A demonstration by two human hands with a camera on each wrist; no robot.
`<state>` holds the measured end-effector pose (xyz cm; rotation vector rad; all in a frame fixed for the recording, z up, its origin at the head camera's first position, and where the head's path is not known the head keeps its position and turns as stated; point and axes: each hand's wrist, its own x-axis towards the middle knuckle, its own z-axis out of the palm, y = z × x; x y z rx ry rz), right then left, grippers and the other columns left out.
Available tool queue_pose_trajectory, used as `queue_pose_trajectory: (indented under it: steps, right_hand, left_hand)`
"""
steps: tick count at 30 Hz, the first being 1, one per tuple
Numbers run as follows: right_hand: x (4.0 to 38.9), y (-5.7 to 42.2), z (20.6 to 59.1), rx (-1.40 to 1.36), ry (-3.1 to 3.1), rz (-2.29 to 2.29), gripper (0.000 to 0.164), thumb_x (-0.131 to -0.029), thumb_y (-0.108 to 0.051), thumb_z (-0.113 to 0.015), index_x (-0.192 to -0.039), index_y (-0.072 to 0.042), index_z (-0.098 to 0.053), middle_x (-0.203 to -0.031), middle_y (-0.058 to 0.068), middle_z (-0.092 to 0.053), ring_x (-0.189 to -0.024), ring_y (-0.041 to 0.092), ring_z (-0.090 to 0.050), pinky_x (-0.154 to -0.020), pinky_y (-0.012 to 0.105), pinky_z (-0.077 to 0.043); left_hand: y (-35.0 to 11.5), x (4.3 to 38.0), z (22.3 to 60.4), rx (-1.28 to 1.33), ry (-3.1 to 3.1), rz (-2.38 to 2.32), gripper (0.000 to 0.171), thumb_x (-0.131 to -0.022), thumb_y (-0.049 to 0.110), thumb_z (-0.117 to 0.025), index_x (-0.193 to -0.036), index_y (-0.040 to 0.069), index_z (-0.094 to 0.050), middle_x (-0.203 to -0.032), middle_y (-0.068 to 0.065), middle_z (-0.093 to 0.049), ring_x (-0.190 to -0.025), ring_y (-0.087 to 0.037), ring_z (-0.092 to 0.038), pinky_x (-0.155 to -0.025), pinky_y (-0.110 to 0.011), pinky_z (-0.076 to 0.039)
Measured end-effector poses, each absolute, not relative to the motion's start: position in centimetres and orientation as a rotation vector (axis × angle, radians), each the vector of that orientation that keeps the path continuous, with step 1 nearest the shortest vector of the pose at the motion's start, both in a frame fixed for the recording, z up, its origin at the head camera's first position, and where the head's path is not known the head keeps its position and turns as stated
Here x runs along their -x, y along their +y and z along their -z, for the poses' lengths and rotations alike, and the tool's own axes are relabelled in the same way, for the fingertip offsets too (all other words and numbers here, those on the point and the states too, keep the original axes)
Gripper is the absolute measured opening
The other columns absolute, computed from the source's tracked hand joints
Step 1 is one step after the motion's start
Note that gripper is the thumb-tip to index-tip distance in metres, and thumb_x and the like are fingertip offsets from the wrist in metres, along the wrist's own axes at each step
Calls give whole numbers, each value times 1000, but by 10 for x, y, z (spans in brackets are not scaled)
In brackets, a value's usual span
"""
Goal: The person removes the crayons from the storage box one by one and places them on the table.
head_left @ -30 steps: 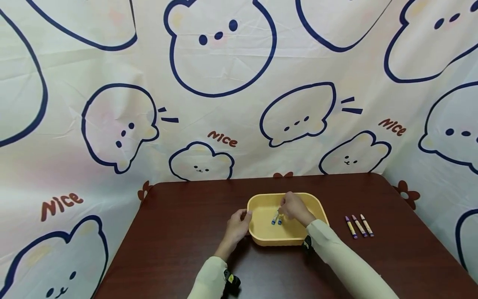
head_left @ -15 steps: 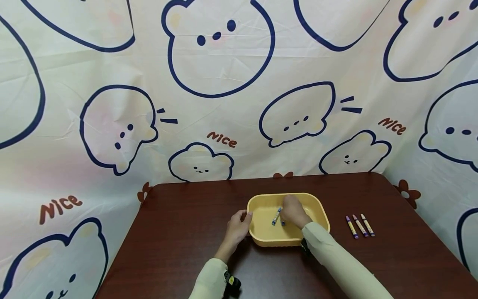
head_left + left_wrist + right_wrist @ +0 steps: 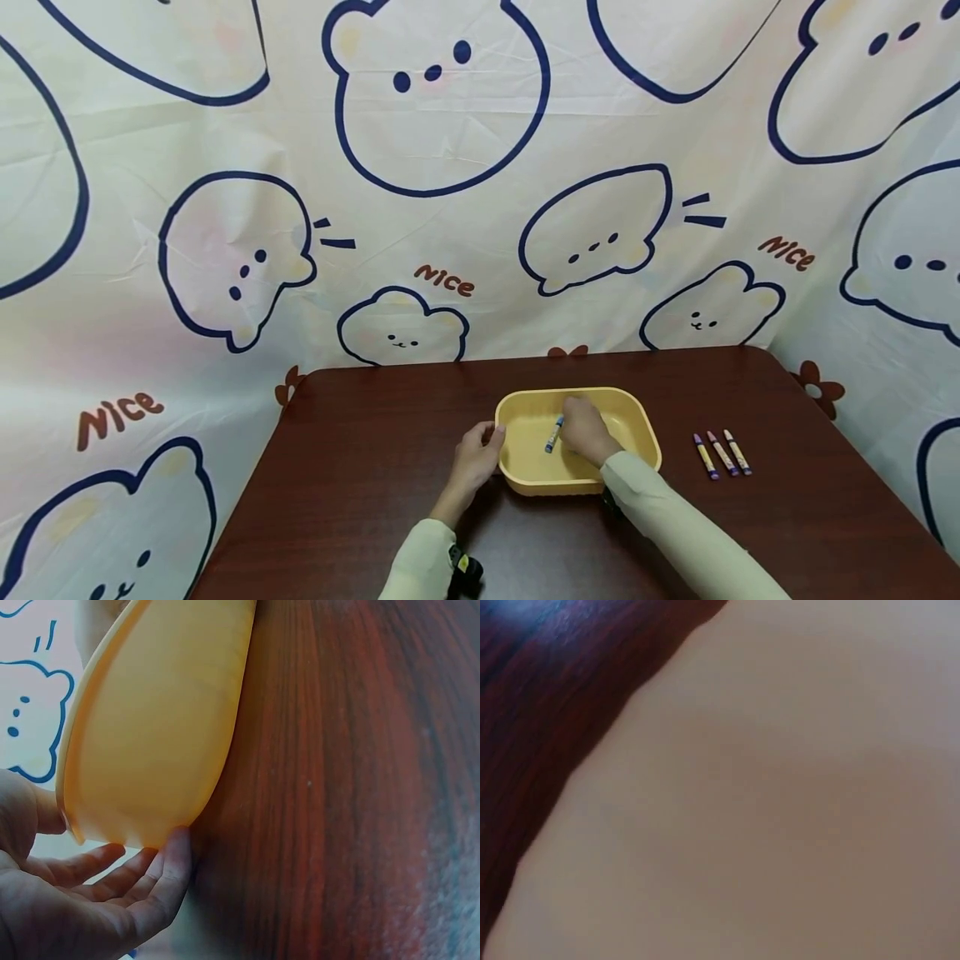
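A yellow plastic tray [image 3: 555,482] stands on the table. My left hand [image 3: 477,454] holds its left end, the thumb at the rim and the other fingers [image 3: 177,851] against the outer wall in the left wrist view. Inside the tray, my right hand [image 3: 587,429] reaches down with curled fingers, its back toward the head camera. Just left of it, a crayon with blue ends [image 3: 554,434] lies slanted on the tray floor. What is under the right hand is hidden, and I cannot tell whether it holds a crayon. A pale sleeve [image 3: 765,810] fills most of the right wrist view.
Right of the tray, three crayons lie side by side on the dark brown table [image 3: 360,467]: a purple-tipped one [image 3: 706,457], a middle one [image 3: 722,454] and a pale-tipped one [image 3: 737,452]. A printed cloth [image 3: 480,233] hangs behind the table.
My right hand has lowered and turned over in the tray, covering the second blue-ended crayon that showed before. The left hand and the tray have stayed in place.
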<state>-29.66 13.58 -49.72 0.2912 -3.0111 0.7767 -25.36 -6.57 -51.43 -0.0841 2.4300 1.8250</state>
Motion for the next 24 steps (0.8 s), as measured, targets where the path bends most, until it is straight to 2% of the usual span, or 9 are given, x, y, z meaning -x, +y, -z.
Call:
queue_pose_trajectory:
  steps: [2, 6, 9, 13, 18, 20, 22, 24]
  right_hand:
    - [295, 136, 497, -310, -2992, -780, 41, -85, 18, -49, -68, -15, -31, -64, -2, -20, -55, 12, -19, -49, 24, -19]
    - [298, 141, 498, -334, -2984, -867, 52, -79, 21, -46, -68, -20, -16, -64, -5, -9, -56, 12, -10, -51, 25, -13]
    - [303, 147, 496, -309, -3014, -936, 54, -75, 20, -47, -65, -21, -14, -60, -6, -7, -54, 11, -7, -51, 25, -11]
    - [305, 153, 487, -204, -3045, -1002, 49, -73, 16, -51, -56, -21, -24, -52, -8, -16, -47, 9, -14, -46, 23, -13]
    - [302, 159, 474, -86, -3055, -1137, 49, -78, 14, -55, -58, -20, -26, -53, -6, -19, -47, 11, -20, -45, 24, -16]
    - [300, 161, 470, -38, -3069, -1145, 45, -81, 11, -58, -59, -18, -31, -54, -5, -24, -46, 11, -25, -44, 23, -19]
    - [299, 164, 466, 5, -3075, -1146, 33, -83, 8, -62, -62, -12, -46, -56, -2, -38, -46, 11, -36, -42, 22, -28]
    - [299, 168, 460, 46, -3078, -1152, 14, -85, 5, -65, -75, -5, -62, -64, 4, -53, -50, 14, -49, -43, 23, -41]
  left_hand:
    - [-66, 253, 514, 80, 2426, -1827, 44, -107, 31, -53, -137, 0, -58, -121, -18, -66, -93, -23, -70, -72, -37, -64]
    - [-66, 253, 512, 72, 2426, -1818, 44, -107, 31, -53, -138, 0, -57, -122, -18, -66, -93, -23, -70, -71, -36, -63]
    - [-66, 253, 511, 73, 2425, -1815, 44, -107, 30, -52, -138, -1, -57, -121, -18, -66, -93, -24, -70, -72, -36, -64]
    - [-66, 254, 509, 82, 2417, -1826, 43, -107, 29, -51, -138, -1, -57, -119, -18, -66, -91, -25, -70, -71, -35, -63]
    - [-66, 255, 509, 96, 2411, -1815, 44, -108, 30, -51, -139, 0, -56, -120, -18, -66, -92, -24, -71, -71, -32, -63]
    - [-66, 255, 510, 92, 2401, -1814, 45, -108, 31, -50, -139, -1, -56, -121, -18, -66, -92, -24, -71, -72, -34, -63]
    - [-67, 254, 510, 84, 2391, -1818, 45, -108, 31, -50, -140, -1, -55, -121, -19, -65, -92, -24, -71, -73, -35, -63]
    - [-68, 254, 511, 72, 2394, -1820, 46, -108, 30, -50, -140, -2, -54, -121, -20, -65, -92, -25, -71, -72, -36, -63]
